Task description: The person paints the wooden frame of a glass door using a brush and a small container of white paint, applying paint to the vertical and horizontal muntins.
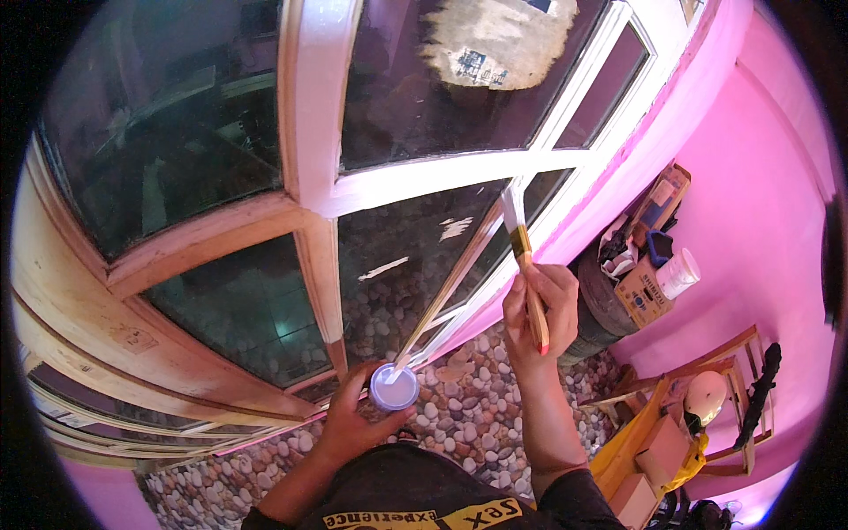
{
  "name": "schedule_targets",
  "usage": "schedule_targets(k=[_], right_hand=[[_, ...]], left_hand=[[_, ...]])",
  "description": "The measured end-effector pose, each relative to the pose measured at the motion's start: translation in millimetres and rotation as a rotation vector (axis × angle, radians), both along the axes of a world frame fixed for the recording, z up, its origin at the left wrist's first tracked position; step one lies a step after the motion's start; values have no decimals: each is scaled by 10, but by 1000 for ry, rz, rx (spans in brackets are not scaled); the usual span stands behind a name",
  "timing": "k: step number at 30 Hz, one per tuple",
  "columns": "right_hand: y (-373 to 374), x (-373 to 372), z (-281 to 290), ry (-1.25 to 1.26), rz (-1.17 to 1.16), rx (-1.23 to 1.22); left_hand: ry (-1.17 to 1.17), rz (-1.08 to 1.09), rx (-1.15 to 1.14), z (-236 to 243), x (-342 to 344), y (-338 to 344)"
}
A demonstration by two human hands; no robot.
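My right hand (546, 309) is closed round the wooden handle of a paintbrush (523, 240). White paint coats its bristles, which touch the window frame (424, 177) near a joint of its bars. Below and to the left, my left hand (358, 415) holds a small round paint cup (395, 387) with pale paint inside. Fresh white covers the frame's middle and upper right bars, while the bars at the left look brownish and worn. Dark glass panes (415, 247) sit between the bars; one carries white smears, and a torn paper patch (503, 40) sticks to the upper pane.
Pink wall (760, 177) runs along the right. Against it stand a cardboard box (643, 296), a white tub (678, 273) and a dark drum (594, 296). A wooden chair-like frame (751, 389) with a yellow cloth (618, 442) is at lower right. The floor (477, 397) has a pebble pattern.
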State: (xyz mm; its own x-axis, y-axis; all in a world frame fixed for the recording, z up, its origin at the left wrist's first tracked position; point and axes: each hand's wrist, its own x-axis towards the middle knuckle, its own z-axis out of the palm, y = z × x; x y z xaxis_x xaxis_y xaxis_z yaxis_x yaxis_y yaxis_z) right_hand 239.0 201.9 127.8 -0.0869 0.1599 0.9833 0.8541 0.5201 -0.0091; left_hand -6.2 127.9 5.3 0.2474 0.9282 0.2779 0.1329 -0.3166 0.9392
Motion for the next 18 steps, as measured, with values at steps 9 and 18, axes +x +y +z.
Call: schedule_targets(k=[9,18], right_hand=[[18,-32,117,-19,-1,47],[-178,-5,-118,-53,-62,-96]], left_hand=[[4,1,24,31,-11,-15],[17,40,31,88,-36,-49]])
